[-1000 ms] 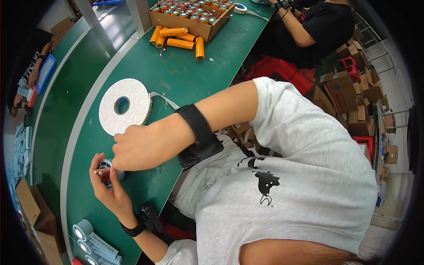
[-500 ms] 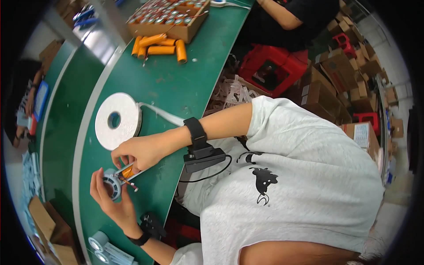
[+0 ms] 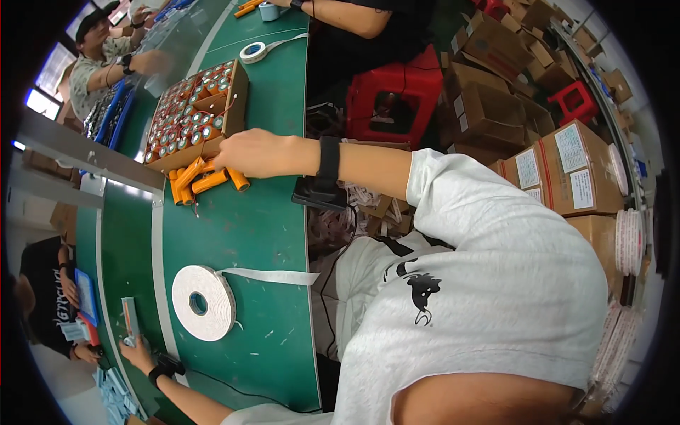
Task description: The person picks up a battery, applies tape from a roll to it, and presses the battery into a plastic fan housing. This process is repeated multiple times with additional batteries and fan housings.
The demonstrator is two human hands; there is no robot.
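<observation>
My right hand is bent over a small pile of orange battery cells, beside the cardboard box of battery cells. Its fingers are curled down and partly hidden, so what they grip does not show. My left hand reaches over the grey strip to the green lane beyond. Its fingers are closed round the rounded end of a pale grey-blue casing with a long straight handle. A big roll of white tape lies between my hands, its loose end trailing to the table edge.
A smaller tape roll lies farther up the green table. Across the lane, a person sits by a blue tray; pale blue parts are heaped nearby. A metal post crosses behind the box. Red stools and cartons stand right.
My hands have moved apart: the right from the casing to the orange cells, the left with the casing out over the far lane. The view has shifted too.
</observation>
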